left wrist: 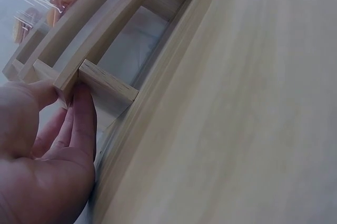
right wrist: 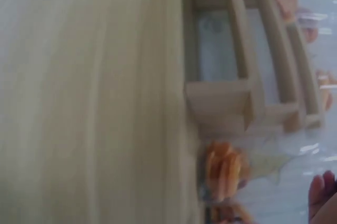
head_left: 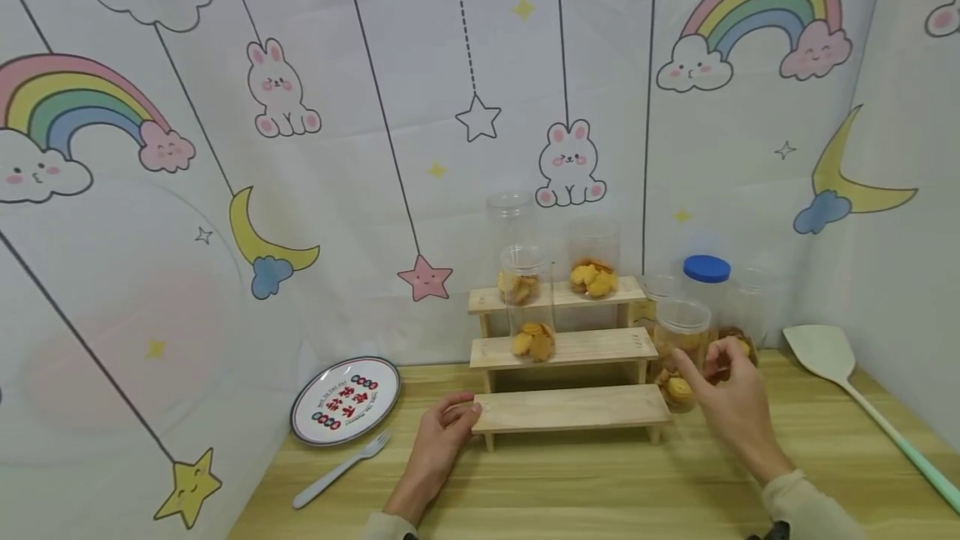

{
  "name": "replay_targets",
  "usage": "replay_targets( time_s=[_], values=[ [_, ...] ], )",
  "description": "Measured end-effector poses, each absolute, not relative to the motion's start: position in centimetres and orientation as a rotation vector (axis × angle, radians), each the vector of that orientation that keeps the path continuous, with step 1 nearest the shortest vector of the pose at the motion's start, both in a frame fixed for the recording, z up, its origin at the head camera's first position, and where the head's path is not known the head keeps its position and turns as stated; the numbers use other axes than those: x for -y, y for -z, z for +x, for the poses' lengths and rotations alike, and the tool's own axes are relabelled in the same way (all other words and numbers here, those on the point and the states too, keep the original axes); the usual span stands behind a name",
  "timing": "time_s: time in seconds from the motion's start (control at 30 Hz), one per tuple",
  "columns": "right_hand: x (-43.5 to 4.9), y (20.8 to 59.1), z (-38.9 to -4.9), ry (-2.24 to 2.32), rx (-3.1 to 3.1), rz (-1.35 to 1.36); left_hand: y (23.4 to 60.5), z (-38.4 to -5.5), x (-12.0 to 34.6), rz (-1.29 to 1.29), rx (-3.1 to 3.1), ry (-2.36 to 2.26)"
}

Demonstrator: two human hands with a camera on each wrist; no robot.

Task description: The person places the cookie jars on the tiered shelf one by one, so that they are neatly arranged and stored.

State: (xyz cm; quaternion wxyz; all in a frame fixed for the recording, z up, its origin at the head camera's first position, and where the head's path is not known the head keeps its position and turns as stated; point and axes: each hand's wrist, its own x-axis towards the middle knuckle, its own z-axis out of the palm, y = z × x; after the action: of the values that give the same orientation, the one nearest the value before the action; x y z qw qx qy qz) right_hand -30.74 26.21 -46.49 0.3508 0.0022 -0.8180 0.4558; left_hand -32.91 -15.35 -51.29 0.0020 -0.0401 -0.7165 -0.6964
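Observation:
My left hand [head_left: 442, 436] grips the left end of the lowest step of a three-tier wooden display stand [head_left: 573, 408]. In the left wrist view the thumb lies on top of the board and the fingers [left wrist: 83, 121] curl beneath it. My right hand [head_left: 731, 398] is beside a clear jar of cookies [head_left: 681, 319] at the stand's right end. Its thumb overlaps the jar and stands apart from the bent fingers, with nothing pinched between them. The blurred right wrist view shows only a few fingertips [right wrist: 317, 192] in the lower right corner.
Clear jars of cookies stand on the middle step [head_left: 534, 307] and top step [head_left: 594, 252]. Behind my right hand is a blue-lidded jar [head_left: 707, 269] among others. A spatula [head_left: 821, 352] leans at right. At left are a printed plate [head_left: 382, 386] and a fork [head_left: 337, 473].

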Motion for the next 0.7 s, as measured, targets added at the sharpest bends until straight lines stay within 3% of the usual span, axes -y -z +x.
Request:
replay_targets(
  time_s=[0.7],
  values=[
    [-29.0, 48.5, -32.7, -1.431, 2.519, 0.09, 51.1, -32.8, 15.4, -0.112, 2.252, 2.198]
  ],
)
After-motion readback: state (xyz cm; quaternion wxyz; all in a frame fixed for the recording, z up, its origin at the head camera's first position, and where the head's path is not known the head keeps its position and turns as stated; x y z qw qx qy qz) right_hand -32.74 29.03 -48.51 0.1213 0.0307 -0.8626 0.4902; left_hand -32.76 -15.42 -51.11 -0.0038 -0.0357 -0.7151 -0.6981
